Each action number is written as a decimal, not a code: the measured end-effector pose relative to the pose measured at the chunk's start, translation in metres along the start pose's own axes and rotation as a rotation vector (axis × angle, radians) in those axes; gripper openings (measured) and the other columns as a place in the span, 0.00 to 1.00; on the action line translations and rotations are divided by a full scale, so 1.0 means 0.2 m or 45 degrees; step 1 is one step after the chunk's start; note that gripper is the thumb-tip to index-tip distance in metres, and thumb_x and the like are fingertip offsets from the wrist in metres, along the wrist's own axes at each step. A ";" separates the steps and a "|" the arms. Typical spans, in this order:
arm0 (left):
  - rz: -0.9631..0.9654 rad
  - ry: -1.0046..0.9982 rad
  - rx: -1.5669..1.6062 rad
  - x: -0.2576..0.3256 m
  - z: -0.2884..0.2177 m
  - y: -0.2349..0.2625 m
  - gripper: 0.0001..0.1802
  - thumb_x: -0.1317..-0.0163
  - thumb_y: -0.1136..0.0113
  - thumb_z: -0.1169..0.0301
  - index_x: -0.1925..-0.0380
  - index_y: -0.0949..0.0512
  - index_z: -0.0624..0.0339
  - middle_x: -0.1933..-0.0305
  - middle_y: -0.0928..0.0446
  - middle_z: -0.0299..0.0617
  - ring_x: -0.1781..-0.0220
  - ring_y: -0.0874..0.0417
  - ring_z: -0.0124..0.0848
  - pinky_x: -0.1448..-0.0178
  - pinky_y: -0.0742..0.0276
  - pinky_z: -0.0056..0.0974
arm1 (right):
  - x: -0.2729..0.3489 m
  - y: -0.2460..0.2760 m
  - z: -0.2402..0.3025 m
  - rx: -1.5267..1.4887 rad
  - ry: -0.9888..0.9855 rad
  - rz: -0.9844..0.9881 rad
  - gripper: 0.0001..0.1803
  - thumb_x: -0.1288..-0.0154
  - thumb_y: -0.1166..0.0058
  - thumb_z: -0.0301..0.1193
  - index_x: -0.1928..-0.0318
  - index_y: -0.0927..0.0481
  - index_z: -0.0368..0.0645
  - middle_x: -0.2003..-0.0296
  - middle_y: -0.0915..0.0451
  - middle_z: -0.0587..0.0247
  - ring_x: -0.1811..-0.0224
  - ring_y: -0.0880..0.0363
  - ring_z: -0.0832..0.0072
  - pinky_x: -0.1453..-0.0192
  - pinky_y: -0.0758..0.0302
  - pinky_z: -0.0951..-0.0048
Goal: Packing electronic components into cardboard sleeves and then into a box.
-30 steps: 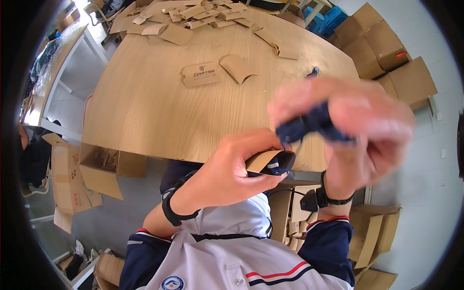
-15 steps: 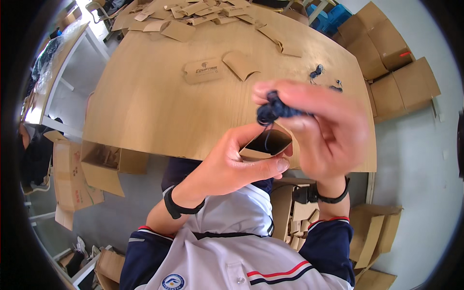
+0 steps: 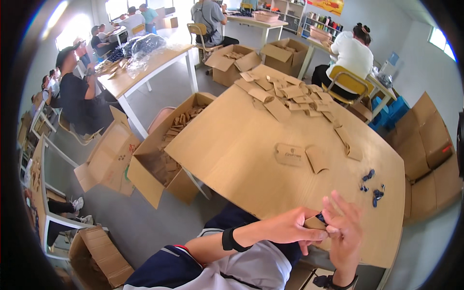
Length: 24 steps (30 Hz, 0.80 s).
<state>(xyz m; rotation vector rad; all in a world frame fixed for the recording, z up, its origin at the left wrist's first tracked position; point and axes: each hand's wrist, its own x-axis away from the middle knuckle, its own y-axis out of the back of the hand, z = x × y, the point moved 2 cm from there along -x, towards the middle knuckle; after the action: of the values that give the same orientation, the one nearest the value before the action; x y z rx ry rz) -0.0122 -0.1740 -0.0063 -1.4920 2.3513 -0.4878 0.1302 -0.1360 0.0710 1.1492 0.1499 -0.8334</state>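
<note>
A small brown cardboard pillow box (image 3: 314, 223) is in my left hand (image 3: 285, 226), whose fingers and thumb close around its sides. At its open end, a bundle of dark blue earphones (image 3: 320, 217) shows between the box and my right hand (image 3: 344, 229). The right fingers press at the opening, some of them stretched upward; the bundle is mostly hidden there. Loose bundles of similar earphones (image 3: 377, 195) lie on the table to the right. Farther off are a flat printed box (image 3: 290, 153) and a plain opened one (image 3: 316, 159).
Many brown pillow boxes (image 3: 295, 96) are heaped at the far end of the wooden table (image 3: 232, 150). A large carton (image 3: 145, 176) filled with small boxes stands left of it. Stacked cartons (image 3: 425, 145) line the right wall. Other people sit at tables beyond.
The view has swung up and left, showing more of the room. My right hand has brought the earphones from above the box down to its open end. My left hand still holds the box.
</note>
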 end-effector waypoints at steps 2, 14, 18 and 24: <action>0.010 0.010 -0.003 0.00 0.04 0.04 0.22 0.34 0.39 0.56 0.54 0.27 0.65 0.69 0.21 0.38 0.74 0.15 0.31 0.69 0.20 0.29 | -0.01 -0.03 0.01 0.077 0.068 0.087 0.10 0.34 0.45 0.28 0.55 0.19 0.38 0.58 0.17 0.52 0.46 0.23 0.49 0.43 0.31 0.55; 0.091 0.209 -0.384 -0.02 0.11 0.14 0.17 0.35 0.40 0.64 0.51 0.23 0.64 0.70 0.19 0.39 0.75 0.14 0.30 0.70 0.22 0.30 | 0.14 -0.13 -0.14 -0.085 -0.135 0.148 0.12 0.49 0.36 0.18 0.61 0.18 0.39 0.70 0.14 0.59 0.75 0.17 0.66 0.30 0.35 0.49; 0.189 0.300 -0.496 -0.03 0.06 0.12 0.17 0.32 0.42 0.65 0.51 0.24 0.67 0.62 0.19 0.41 0.65 0.13 0.31 0.66 0.18 0.31 | 0.16 -0.11 -0.15 -0.115 -0.245 0.203 0.13 0.43 0.36 0.24 0.57 0.19 0.37 0.74 0.16 0.61 0.75 0.17 0.69 0.32 0.32 0.49; -0.071 -0.075 0.301 -0.02 0.14 0.10 0.24 0.26 0.53 0.56 0.41 0.31 0.65 0.46 0.25 0.42 0.47 0.22 0.29 0.49 0.20 0.35 | 0.27 -0.01 -0.13 -0.241 -0.475 -0.189 0.12 0.39 0.40 0.23 0.54 0.19 0.37 0.52 0.19 0.49 0.47 0.21 0.52 0.41 0.27 0.57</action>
<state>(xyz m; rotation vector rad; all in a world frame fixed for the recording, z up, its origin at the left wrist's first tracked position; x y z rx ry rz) -0.0142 -0.1665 -0.0403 -1.4438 2.1274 -0.6995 0.1743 -0.1419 0.0318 0.7964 0.0043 -1.1261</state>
